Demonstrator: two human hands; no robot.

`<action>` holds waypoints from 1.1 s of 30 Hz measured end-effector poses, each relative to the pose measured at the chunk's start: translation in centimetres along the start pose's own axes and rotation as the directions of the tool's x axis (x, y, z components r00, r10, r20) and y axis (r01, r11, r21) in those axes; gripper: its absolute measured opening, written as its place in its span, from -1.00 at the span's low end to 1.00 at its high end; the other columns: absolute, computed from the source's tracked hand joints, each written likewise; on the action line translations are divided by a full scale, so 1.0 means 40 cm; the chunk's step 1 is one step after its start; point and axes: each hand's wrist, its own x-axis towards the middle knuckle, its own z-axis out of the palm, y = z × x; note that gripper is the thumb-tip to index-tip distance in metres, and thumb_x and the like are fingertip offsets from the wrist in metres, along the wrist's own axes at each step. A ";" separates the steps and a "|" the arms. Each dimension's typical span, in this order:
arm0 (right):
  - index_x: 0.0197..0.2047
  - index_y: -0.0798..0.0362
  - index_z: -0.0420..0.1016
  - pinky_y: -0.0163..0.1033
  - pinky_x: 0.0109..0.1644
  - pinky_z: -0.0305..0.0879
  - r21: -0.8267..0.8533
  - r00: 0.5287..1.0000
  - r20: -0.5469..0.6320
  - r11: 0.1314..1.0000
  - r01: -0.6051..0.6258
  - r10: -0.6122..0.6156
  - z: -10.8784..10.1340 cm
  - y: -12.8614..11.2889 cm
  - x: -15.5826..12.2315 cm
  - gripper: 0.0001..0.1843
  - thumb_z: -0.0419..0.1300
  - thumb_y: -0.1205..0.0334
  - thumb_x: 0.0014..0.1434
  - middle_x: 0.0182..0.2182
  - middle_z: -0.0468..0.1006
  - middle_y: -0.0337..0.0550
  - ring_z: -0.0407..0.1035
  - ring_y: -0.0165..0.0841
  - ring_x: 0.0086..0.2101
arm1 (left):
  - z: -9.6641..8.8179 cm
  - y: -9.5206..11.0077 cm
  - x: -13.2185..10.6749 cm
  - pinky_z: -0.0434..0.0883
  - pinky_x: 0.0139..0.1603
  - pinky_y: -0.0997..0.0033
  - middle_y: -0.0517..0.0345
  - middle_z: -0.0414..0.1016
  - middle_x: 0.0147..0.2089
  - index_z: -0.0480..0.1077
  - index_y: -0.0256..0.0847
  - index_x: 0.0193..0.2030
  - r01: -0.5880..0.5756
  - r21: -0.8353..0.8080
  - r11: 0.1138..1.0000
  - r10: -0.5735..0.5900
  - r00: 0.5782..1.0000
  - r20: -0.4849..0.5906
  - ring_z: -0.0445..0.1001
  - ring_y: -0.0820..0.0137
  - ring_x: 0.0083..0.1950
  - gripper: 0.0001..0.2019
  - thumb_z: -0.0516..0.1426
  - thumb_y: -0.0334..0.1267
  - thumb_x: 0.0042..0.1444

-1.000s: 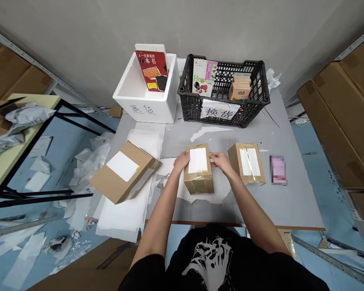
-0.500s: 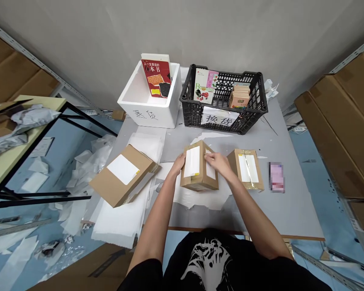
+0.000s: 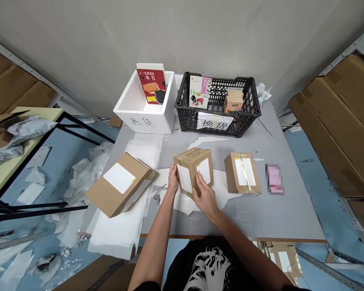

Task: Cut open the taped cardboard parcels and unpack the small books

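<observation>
The kraft-brown carton (image 3: 195,169) carries white labels (image 3: 185,178) and sits on a grey table (image 3: 279,218). The black plastic crate (image 3: 218,121) has a lattice pattern; beside it stands a white foam box (image 3: 142,115) holding a red book (image 3: 150,85). The black T-shirt (image 3: 208,268) bears a white print.

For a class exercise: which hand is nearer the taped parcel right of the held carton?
Right. The right hand presses the held carton from the front, left of the parcel; the left hand is farther away, on the carton's left side.

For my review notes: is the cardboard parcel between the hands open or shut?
Shut: tape crosses the cardboard parcel, and no flap stands open.
</observation>
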 end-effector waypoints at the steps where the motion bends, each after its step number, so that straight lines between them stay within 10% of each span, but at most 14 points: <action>1: 0.37 0.02 -0.01 -0.13 0.20 0.25 0.044 1.000 -0.022 0.999 0.013 -0.012 0.006 0.012 -0.009 -0.33 -0.02 0.30 0.19 0.32 0.09 -0.13 0.02 -0.27 0.27 | 0.003 0.000 -0.010 0.34 -0.04 0.43 0.23 0.50 -0.16 0.40 -0.10 -0.19 -0.033 -0.018 0.999 0.032 0.999 -0.013 0.45 0.40 -0.09 -0.74 0.14 -0.05 0.03; 11: 0.21 0.00 0.32 0.00 0.27 0.11 0.479 0.992 -0.048 0.874 -0.077 0.114 0.008 0.170 -0.063 -0.44 -0.09 -0.09 0.28 0.18 0.30 0.00 0.17 -0.19 0.19 | -0.003 -0.034 -0.090 0.36 -0.15 0.46 0.21 0.38 -0.34 0.34 -0.15 -0.35 -0.166 0.016 0.986 0.167 0.975 -0.149 0.39 0.44 -0.25 -0.60 -0.02 0.15 0.13; 19: 0.29 -0.06 0.17 -0.03 0.06 0.35 0.565 0.856 0.233 0.652 -0.505 0.461 -0.030 0.187 0.017 -0.27 -0.20 -0.29 0.22 0.23 0.28 -0.03 0.23 -0.19 0.16 | 0.002 0.050 -0.100 0.36 -0.04 0.33 0.05 0.42 -0.13 0.35 -0.09 0.03 0.203 0.491 0.847 -0.232 0.973 -0.003 0.38 0.25 0.03 -0.52 -0.03 0.17 0.15; 25: 0.30 -0.12 0.12 -0.05 0.07 0.31 0.595 0.930 0.187 0.717 -0.363 0.316 -0.053 0.162 0.055 -0.30 -0.25 -0.28 0.23 0.24 0.26 -0.10 0.17 -0.23 0.20 | 0.026 0.069 -0.140 0.27 0.13 0.20 0.02 0.35 0.17 0.36 -0.06 -0.01 0.034 0.483 0.875 -0.113 0.984 0.137 0.28 0.20 0.20 -0.52 -0.09 0.21 0.16; 33: 0.12 0.01 0.30 -0.04 0.13 0.24 0.444 0.915 0.068 0.809 -0.385 0.398 -0.062 0.242 -0.079 -0.35 -0.15 -0.27 0.21 0.08 0.42 0.00 0.31 -0.20 0.07 | 0.002 -0.038 -0.252 0.30 0.15 0.14 0.00 0.15 0.34 0.30 -0.05 0.04 0.208 0.368 0.906 -0.268 0.956 0.119 0.22 0.14 0.29 -0.45 -0.08 0.28 0.11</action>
